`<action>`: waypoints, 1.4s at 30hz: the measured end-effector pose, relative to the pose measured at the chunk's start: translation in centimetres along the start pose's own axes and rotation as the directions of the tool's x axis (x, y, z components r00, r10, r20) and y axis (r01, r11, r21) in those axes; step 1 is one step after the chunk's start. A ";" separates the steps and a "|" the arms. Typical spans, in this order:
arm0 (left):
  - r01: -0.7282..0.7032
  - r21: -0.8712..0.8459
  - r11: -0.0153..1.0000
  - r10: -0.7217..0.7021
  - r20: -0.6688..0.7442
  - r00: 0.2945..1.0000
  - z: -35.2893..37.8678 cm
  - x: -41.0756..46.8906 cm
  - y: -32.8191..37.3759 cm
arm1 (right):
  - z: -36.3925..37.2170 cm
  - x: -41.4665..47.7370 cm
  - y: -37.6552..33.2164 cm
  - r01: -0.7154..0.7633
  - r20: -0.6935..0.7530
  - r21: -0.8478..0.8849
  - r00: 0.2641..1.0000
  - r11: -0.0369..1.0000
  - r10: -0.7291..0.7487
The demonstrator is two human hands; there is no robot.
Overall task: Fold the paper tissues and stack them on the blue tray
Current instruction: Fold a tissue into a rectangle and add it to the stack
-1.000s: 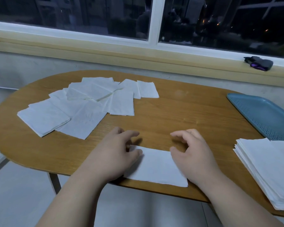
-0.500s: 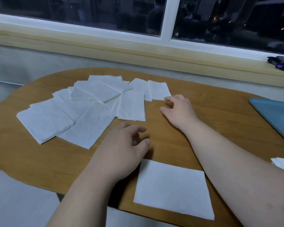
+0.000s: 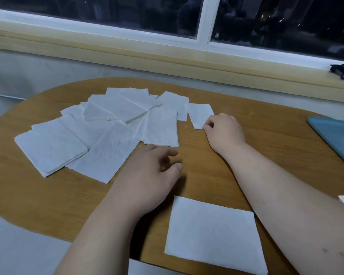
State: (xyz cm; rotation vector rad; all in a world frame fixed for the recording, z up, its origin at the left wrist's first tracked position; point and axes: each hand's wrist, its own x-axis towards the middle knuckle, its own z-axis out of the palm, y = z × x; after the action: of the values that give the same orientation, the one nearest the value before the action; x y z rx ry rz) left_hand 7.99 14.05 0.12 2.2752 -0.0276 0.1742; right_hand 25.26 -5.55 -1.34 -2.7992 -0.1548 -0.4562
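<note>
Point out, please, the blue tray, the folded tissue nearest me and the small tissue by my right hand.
blue tray (image 3: 338, 137): head view, bare floor.
folded tissue (image 3: 213, 235): head view, its middle.
small tissue (image 3: 199, 114): head view, its middle.

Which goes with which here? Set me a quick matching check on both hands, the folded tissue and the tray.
Things: 1 left hand; 2 right hand; 3 folded tissue; 4 blue tray.
States: A far right on the table; B pinches a corner of the small tissue; C lies at the near edge, between the forearms; D holds nothing, fingers loosely curled.
Pairs: 1-D; 2-B; 3-C; 4-A.
</note>
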 end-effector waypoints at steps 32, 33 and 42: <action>-0.119 0.124 0.985 0.113 0.052 0.992 0.7 -4.2 1.6 | -7.8 -15.9 2.4 0.246 0.164 0.261 0.942 0.933 -0.294; -0.118 0.126 0.985 0.112 0.050 0.992 0.6 -4.2 1.6 | -7.8 -16.0 2.4 0.238 0.159 0.264 0.945 0.935 -0.286; -0.100 0.129 0.987 0.092 0.063 0.994 0.2 -4.2 1.6 | -7.8 -16.3 2.0 0.285 0.131 0.273 0.935 0.919 -0.329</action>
State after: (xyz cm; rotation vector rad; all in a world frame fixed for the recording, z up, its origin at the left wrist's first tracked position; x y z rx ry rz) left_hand 3.71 12.66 0.64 2.4126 -0.1601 0.1655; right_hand 7.92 -10.76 -0.16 -2.5654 -0.6543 -0.2369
